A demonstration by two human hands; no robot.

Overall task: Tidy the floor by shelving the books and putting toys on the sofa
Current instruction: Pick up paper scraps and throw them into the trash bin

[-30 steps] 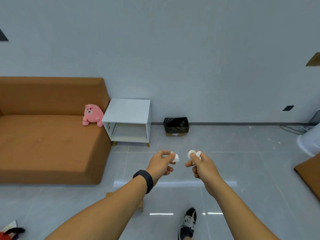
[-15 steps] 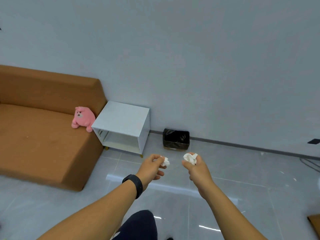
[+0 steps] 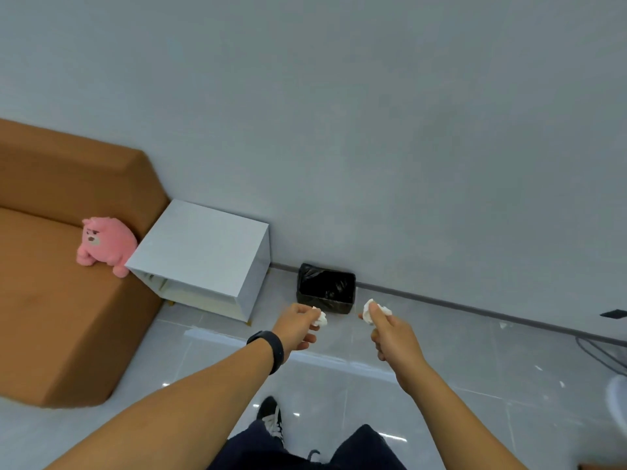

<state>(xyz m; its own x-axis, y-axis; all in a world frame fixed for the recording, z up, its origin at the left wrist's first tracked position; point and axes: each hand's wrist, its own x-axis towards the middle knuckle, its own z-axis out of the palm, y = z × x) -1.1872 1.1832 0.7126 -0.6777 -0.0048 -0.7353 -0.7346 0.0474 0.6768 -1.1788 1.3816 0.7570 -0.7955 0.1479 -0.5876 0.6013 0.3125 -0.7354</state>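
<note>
My left hand [image 3: 296,325] pinches a crumpled white paper ball [image 3: 320,318], and my right hand [image 3: 390,334] pinches another white paper ball [image 3: 372,308]. Both hands are held out in front of me, just short of a black-lined waste bin [image 3: 326,293] that stands against the wall. A pink plush toy [image 3: 105,244] sits on the brown sofa [image 3: 51,317] at the left, beside the white open-fronted shelf cube [image 3: 203,252]. No books are in view.
The grey tiled floor [image 3: 441,385] stretches to the right, with a dark cable [image 3: 600,354] and small white scraps near the wall. My shoe [image 3: 269,413] and dark trouser legs show at the bottom. A white rounded object [image 3: 617,398] sits at the right edge.
I have walked closer to the bin and shelf cube, which now look larger. Both hands keep pinching their paper balls and have come near the bin's front edge.
</note>
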